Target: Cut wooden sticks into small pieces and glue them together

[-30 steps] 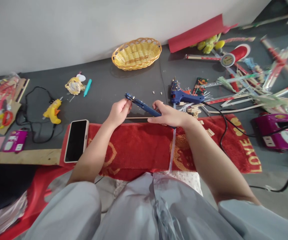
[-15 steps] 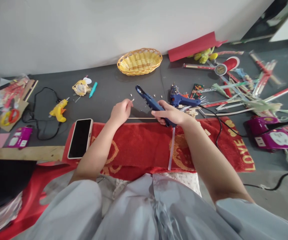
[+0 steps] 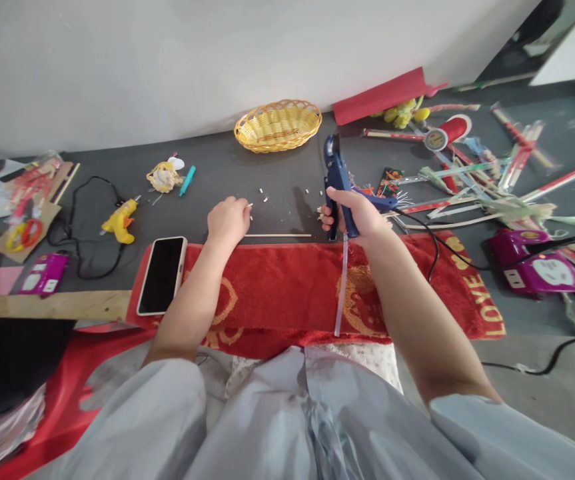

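Observation:
My right hand (image 3: 354, 217) is closed around the handles of a blue cutter (image 3: 336, 175), which stands nearly upright with its jaws pointing away from me. My left hand (image 3: 227, 221) rests on the dark floor, fingers pinched on a tiny pale stick piece (image 3: 250, 207). A thin wooden stick (image 3: 277, 235) lies flat between the two hands, just beyond the red towel (image 3: 277, 293). Several short cut bits (image 3: 263, 194) are scattered on the floor past it. A translucent glue stick (image 3: 341, 293) lies on the towel under my right wrist.
A phone (image 3: 162, 275) sits on the towel's left end. A yellow glue gun (image 3: 121, 221) with its cable lies left, a blue glue gun (image 3: 380, 200) behind my right hand. A yellow basket (image 3: 278, 125) stands by the wall. Sticks, tassels and purple boxes (image 3: 542, 267) clutter the right.
My right hand has swung the blue cutter from lying across the stick up to nearly vertical and moved right. My left hand has let go of the stick and shifted left.

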Tool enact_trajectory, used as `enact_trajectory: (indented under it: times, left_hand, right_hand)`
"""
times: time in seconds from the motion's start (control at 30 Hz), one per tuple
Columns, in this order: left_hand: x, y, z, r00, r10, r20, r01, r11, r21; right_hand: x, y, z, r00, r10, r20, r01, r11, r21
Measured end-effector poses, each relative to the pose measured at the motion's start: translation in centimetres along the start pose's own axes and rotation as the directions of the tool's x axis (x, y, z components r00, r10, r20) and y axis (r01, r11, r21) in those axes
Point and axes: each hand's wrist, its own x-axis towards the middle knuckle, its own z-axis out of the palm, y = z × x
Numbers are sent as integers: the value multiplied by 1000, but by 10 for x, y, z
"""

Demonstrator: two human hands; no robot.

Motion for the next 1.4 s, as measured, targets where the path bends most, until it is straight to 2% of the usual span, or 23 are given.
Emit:
enact_trajectory:
  times: [0.13,0.37,0.53,0.77,0.83,1.03,1.23,1.4]
  left_hand:
    - [1,0,-1,1000,-4,20,4,1000,9]
    - [3,-2,0,1000,-8,18,7,999,48]
    - [6,-3,2,1000,-11,4,10,997,70]
    - [6,1,1,998,-48,28,48,999,4]
    - [6,3,2,998,-51,29,51,999,-7]
    - [6,7,3,994,-97,54,102,989,-103]
    - [6,7,4,993,-109,40,114,972,-205]
    - [5,6,7,992,-103,-71,66,914,-400]
  right_hand:
    - [-2,-3,-6,997,-23,-69,25,999,21]
    - [-3,-6,-4,971,-70,-230,79,997,28]
    - [-1,-8,-8,956,-95,-277,120,990,77]
    - [-3,-13,-4,931,-113,-347,134,990,36]
    - [-4,-13,-4,934,-104,-341,128,990,51]
    - [-6,-13,-8,980,-17,-196,68,964,257]
    - [-10,-18,-8,971,-58,-232,133,937,323]
    - [-12,-23,-6,969,-69,-238,148,932,332]
